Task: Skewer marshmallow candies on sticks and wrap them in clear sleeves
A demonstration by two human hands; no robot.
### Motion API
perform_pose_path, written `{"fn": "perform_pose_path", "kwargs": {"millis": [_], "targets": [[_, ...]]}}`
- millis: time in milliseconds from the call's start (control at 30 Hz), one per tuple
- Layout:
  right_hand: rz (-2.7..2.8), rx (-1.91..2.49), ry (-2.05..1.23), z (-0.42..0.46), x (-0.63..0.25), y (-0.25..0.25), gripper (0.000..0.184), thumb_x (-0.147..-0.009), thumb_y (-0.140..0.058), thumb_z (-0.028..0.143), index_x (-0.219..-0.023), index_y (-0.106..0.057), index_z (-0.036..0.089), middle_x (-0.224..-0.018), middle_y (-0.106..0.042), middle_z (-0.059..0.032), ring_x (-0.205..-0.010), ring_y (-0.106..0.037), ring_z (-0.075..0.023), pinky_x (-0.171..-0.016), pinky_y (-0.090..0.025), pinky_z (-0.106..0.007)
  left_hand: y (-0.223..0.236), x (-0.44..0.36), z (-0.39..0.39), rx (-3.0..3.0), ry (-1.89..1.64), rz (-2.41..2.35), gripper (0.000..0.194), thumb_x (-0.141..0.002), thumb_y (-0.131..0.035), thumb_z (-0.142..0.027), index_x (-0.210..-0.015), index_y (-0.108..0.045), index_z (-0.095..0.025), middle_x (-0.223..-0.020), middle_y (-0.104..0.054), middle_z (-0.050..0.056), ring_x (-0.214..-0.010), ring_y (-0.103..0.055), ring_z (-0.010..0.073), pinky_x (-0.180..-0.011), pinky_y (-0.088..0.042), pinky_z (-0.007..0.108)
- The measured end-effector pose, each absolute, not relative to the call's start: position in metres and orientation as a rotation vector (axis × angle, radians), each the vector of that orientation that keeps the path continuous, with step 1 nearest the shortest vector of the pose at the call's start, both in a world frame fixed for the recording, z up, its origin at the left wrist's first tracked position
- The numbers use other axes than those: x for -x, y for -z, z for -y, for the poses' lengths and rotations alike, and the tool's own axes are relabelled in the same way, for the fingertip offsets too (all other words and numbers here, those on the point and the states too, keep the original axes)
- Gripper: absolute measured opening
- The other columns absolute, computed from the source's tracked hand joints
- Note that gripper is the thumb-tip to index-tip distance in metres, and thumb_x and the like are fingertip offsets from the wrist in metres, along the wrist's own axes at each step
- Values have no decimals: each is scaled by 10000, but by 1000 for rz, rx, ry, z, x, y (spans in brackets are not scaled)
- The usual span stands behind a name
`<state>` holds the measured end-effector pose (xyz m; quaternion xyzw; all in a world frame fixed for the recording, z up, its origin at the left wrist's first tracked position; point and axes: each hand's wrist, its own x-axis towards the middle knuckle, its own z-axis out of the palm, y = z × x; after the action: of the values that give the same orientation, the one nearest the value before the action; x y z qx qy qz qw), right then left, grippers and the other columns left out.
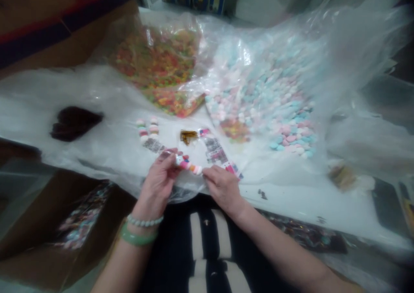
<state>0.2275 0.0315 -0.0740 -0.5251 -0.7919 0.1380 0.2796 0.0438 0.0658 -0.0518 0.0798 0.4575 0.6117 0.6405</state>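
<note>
Both hands hold a small clear packet of pink and white candies [190, 166] between them, just above the near table edge. My left hand [158, 183], with bead and jade bracelets on the wrist, pinches its left end. My right hand [222, 185] pinches its right end. Beyond the hands lie two filled candy packets [148, 131], a brown wrapped piece [188, 136] and printed packet labels [216, 150] on a white plastic sheet [106, 146].
A big clear bag of orange and red candy [158, 68] lies at the back middle. A bag of pastel pink, blue and white candy [274, 107] spreads to the right. A dark brown lump [73, 122] sits left. A cardboard box with packets [80, 222] stands lower left.
</note>
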Motion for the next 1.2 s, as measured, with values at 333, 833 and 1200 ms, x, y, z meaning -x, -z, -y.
{"fn": "perform_pose_path", "kwargs": {"millis": [333, 833, 1200], "targets": [[1130, 1361, -1739, -39, -204, 59, 73, -728, -603, 248, -751, -642, 192, -551, -534, 40, -486, -448, -97, -458, -315, -211, 57, -50, -65, -186, -1312, -1042, 265, -687, -794, -167, -918, -675, -116, -810, -711, 63, -749, -705, 194, -661, -585, 280], [1353, 1499, -1348, -51, -213, 57, 27, -700, -610, 228, -690, -628, 211, -599, -544, 57, -603, -499, -115, -583, -400, -230, 53, -58, -65, -227, -1360, -1092, 260, -658, -836, -244, -803, -657, -126, -746, -687, 39, -706, -680, 171, -738, -577, 310], [1864, 1206, -788, -52, -194, 71, 263, -892, -443, 137, -1038, -650, 207, -911, -671, -55, -889, -613, -181, -823, -485, -300, 62, -70, -56, -262, -1188, -1132, 325, -557, -866, -161, -824, -694, -90, -660, -657, 15, -526, -551, 80, -508, -452, 181]]}}
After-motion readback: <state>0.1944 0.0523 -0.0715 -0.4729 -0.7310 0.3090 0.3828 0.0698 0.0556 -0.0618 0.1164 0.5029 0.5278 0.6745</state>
